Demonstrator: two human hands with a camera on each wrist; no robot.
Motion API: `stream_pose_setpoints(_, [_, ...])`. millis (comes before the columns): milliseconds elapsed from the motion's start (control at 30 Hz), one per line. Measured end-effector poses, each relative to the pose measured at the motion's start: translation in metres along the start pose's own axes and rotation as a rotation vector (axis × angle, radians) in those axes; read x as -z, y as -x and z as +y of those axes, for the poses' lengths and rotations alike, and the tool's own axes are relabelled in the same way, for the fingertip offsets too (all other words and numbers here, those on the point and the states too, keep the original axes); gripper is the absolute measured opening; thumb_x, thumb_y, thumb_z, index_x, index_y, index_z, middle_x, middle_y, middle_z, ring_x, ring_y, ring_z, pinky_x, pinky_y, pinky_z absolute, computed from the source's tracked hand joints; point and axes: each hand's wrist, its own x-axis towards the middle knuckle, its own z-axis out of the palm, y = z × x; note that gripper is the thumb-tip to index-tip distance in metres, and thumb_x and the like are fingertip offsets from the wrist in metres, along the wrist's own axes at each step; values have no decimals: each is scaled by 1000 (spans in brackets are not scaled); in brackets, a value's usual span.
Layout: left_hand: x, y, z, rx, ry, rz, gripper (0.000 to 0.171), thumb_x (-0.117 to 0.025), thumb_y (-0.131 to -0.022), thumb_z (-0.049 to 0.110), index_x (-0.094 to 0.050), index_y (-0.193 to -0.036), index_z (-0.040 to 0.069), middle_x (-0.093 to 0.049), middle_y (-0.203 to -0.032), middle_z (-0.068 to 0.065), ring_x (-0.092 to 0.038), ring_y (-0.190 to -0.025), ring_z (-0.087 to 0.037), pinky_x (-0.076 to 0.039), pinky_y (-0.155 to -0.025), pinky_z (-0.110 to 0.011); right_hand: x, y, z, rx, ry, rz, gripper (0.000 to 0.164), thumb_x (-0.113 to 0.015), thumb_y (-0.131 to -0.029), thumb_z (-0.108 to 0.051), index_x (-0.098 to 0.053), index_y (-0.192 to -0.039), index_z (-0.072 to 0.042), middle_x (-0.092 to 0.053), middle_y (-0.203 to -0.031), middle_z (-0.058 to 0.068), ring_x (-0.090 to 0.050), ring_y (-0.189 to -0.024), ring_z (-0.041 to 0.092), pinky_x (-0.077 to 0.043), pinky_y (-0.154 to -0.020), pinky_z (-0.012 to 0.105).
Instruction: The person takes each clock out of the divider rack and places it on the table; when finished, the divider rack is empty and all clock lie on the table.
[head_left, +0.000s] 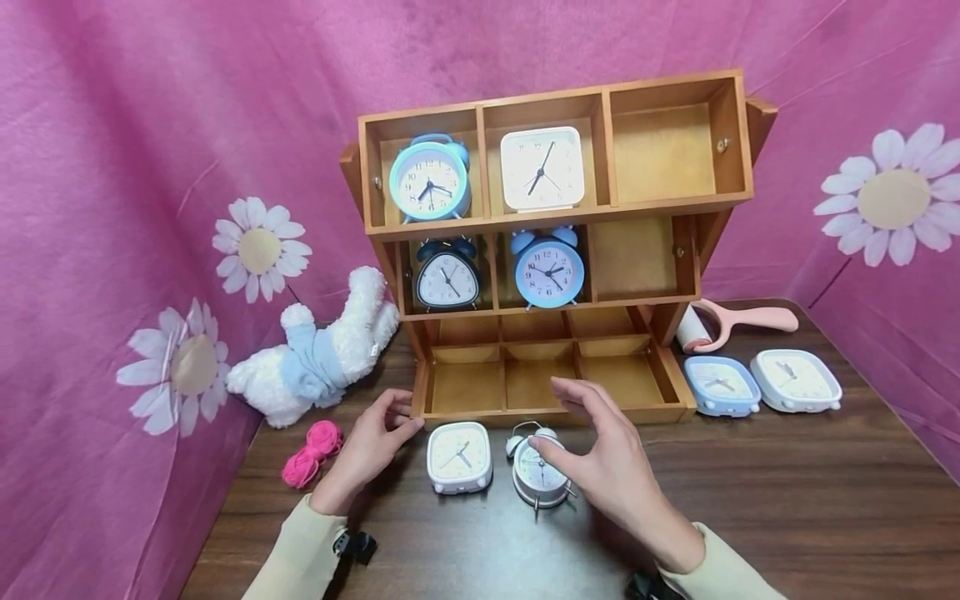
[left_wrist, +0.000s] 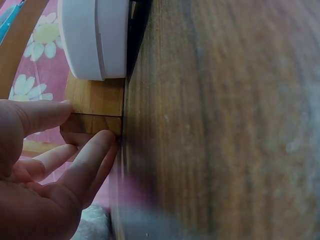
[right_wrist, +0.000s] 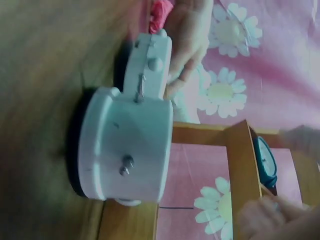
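My left hand (head_left: 378, 442) holds the front left corner of a wooden display shelf (head_left: 555, 417), thumb at the front and fingers along the side. In the left wrist view, the thumb and fingertips touch its wooden end (left_wrist: 95, 125). My right hand (head_left: 611, 458) hovers with spread fingers over the right side of a white twin-bell alarm clock (head_left: 542, 471), which leans back on the table; whether it touches the clock, I cannot tell. The right wrist view shows the clock's round side (right_wrist: 135, 145). Between the hands lies a white square clock (head_left: 459, 457), face up.
Upper tiers hold a light blue clock (head_left: 431, 179), a white square clock (head_left: 542, 169), a dark clock (head_left: 447, 279) and a blue twin-bell clock (head_left: 549, 271). Rightward lie a lint roller (head_left: 750, 319), a blue clock (head_left: 722, 386) and a white clock (head_left: 797, 381). Leftward lie a plush toy (head_left: 315, 367) and pink yarn (head_left: 313, 452).
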Motion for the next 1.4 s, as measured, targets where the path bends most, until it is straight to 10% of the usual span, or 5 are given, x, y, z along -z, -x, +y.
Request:
stream_pose_setpoints(133, [-1, 0, 0, -2, -1, -1, 37, -80, -105, 15, -67, -138, 5, -78, -123, -15, -76, -107, -23, -57, -91, -33, 1, -6, 3, 82, -110, 1, 72, -100, -81, -4, -68, -146, -10, -72, -143, 7, -73, -131, 23, -50, -112, 12])
stream_pose_setpoints(367, [-1, 0, 1, -5, 4, 1, 37, -80, -105, 15, -67, -138, 5, -78, -124, -16, -76, -107, -24, -57, -90, -33, 7, -18, -2, 57, -175, 10, 76, -98, -82, 0, -64, -149, -7, -68, -148, 7, -63, -138, 2, -46, -117, 11])
stream_pose_setpoints(1000, [-2, -1, 0, 7, 2, 0, 38, -79, -105, 15, -67, -139, 5, -78, -124, -16, -77, -108, -24, -57, -90, -34, 28, -66, -21, 43, -243, 215, 77, -95, -86, 2, -60, -155, -3, -66, -149, 12, -63, -139, 11, -43, -122, 14])
stream_pose_setpoints(1400, [0, -2, -1, 12, -8, 8, 37, -80, -105, 15, -67, -138, 5, -78, -124, -16, -76, -108, -25, -58, -91, -35, 8, -90, -14, 127, -240, 364, 87, -98, -84, -5, -55, -160, -1, -59, -155, 14, -58, -150, 25, -42, -128, 21])
